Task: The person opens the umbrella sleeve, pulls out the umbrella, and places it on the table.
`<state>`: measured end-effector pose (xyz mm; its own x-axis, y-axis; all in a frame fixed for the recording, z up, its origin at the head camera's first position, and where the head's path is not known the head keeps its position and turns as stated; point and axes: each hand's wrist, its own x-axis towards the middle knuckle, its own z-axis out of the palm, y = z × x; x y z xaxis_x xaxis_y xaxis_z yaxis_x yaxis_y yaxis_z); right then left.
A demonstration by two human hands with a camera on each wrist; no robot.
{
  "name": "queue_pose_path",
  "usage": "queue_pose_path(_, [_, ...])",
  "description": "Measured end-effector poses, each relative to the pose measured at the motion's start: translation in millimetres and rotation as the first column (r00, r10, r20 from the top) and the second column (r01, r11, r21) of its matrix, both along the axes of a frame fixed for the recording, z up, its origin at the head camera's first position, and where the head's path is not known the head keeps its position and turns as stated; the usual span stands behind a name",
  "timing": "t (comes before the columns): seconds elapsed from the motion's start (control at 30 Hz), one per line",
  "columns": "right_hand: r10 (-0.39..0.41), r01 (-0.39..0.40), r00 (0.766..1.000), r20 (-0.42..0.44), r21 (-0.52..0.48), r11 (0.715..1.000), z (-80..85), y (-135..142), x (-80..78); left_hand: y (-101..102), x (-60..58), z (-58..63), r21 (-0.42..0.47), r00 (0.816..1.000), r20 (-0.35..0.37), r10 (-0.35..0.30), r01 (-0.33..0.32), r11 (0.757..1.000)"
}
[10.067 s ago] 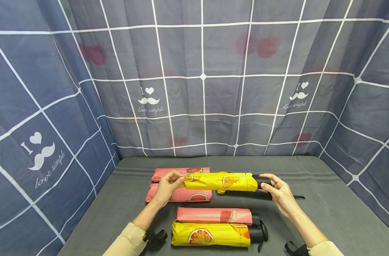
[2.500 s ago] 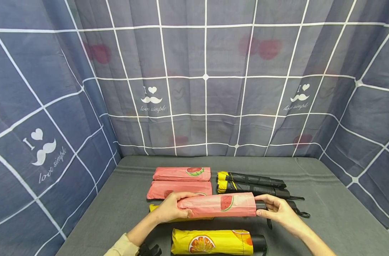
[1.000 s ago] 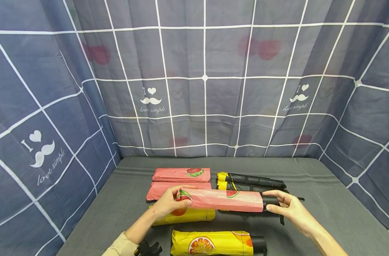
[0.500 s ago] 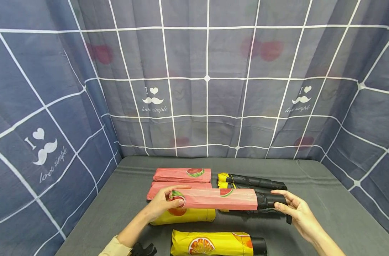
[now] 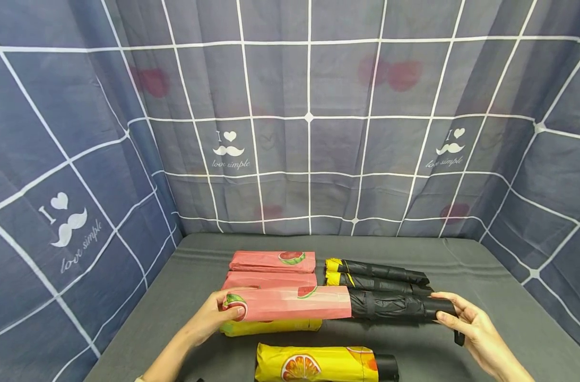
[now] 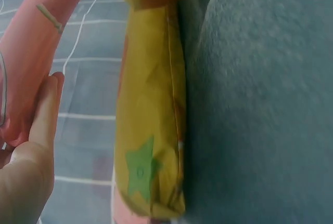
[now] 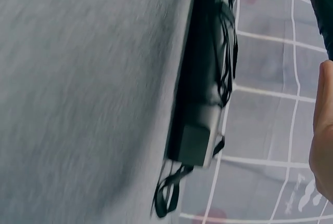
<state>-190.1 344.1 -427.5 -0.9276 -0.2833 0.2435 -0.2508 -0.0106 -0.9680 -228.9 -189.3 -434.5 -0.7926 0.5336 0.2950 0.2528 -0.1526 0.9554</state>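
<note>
In the head view my left hand (image 5: 206,318) grips the left end of a pink watermelon-print umbrella sleeve (image 5: 290,303). A folded black umbrella (image 5: 390,306) sticks out of its right end, roughly half its length showing. My right hand (image 5: 471,326) pinches the umbrella's black handle between thumb and fingers, a wrist strap hanging below. Both are held over a yellow fruit-print sleeve (image 5: 294,325), partly hidden behind them. The left wrist view shows the pink sleeve (image 6: 36,42) in my hand beside that yellow sleeve (image 6: 151,104). My right hand is cut off at the right wrist view's edge.
Two pink sleeves (image 5: 273,260) lie at the back left of the grey table. Black umbrellas with yellow tips (image 5: 380,269) lie at the back right. Nearest the front is a yellow orange-print sleeved umbrella (image 5: 313,363). Grid-patterned curtains (image 5: 280,143) enclose the back and sides.
My hands have moved apart, the left going left with the pink sleeve and the right going right with the handle. Much more of the black umbrella is out of the sleeve.
</note>
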Motion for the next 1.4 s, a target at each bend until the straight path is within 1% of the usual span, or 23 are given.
queue_pose_path(0.07, [-0.001,0.001,1.000,0.008,0.005,1.000,-0.1,7,2.2,-6,1.6,-2.1,0.023,1.000,0.008,-0.021,0.020,1.000])
queue_pose_path(0.17, [0.018,-0.018,1.000,0.016,-0.013,1.000,-0.7,16,5.4,-16,5.5,-4.3,0.036,0.999,0.021,-0.028,0.028,0.999])
queue_pose_path(0.3, [0.046,-0.046,0.999,-0.004,-0.048,0.998,-3.7,26,8.5,-28,8.6,-5.6,0.059,1.000,0.025,-0.018,0.017,0.998])
queue_pose_path(0.37, [0.053,-0.054,0.998,-0.026,-0.063,0.997,-5.8,31,9.2,-31,8.9,-6.4,0.066,1.000,0.006,-0.012,0.012,0.998])
queue_pose_path(0.47, [0.041,-0.044,0.998,-0.042,-0.062,0.997,-9.0,37,10.1,-36,10.2,-9.1,0.057,1.000,-0.009,-0.006,0.007,0.998])
queue_pose_path(0.53, [0.013,-0.014,0.999,-0.034,-0.042,0.999,-10.9,40,10.8,-39,11.5,-12.5,0.045,1.000,-0.009,0.001,0.000,0.999])
queue_pose_path(0.73, [-0.062,0.061,0.998,0.033,0.043,0.997,-16.7,43,9.4,-39,13.7,-24.5,0.015,0.997,0.072,-0.016,0.015,1.000])
queue_pose_path(0.8, [-0.077,0.074,0.996,0.050,0.059,0.996,-19.1,43,8.0,-37,13.6,-27.3,-0.020,0.996,0.085,-0.010,0.011,1.000])
queue_pose_path(0.87, [-0.094,0.090,0.994,0.057,0.072,0.993,-21.3,43,7.2,-35,13.0,-29.5,-0.064,0.996,0.083,0.008,-0.003,0.998])
queue_pose_path(0.97, [-0.119,0.112,0.991,0.064,0.095,0.989,-24.1,42,6.6,-32,12.1,-31.1,-0.121,0.997,0.063,0.042,-0.034,0.992])
queue_pose_path(1.07, [-0.143,0.133,0.987,0.072,0.122,0.984,-25.3,42,5.6,-30,11.0,-32.7,-0.154,0.997,0.036,0.072,-0.066,0.986])
queue_pose_path(1.2, [-0.138,0.126,0.988,0.076,0.145,0.981,-26.4,41,3.6,-30,9.5,-36.6,-0.178,0.993,0.003,0.116,-0.114,0.977])
queue_pose_path(1.33, [-0.123,0.112,0.990,0.064,0.150,0.982,-28.9,39,1.2,-31,8.4,-41.3,-0.181,0.987,-0.003,0.163,-0.161,0.970])
queue_pose_path(1.4, [-0.109,0.100,0.993,0.051,0.147,0.984,-30.3,38,0.0,-31,7.9,-42.5,-0.186,0.985,-0.006,0.173,-0.172,0.967])
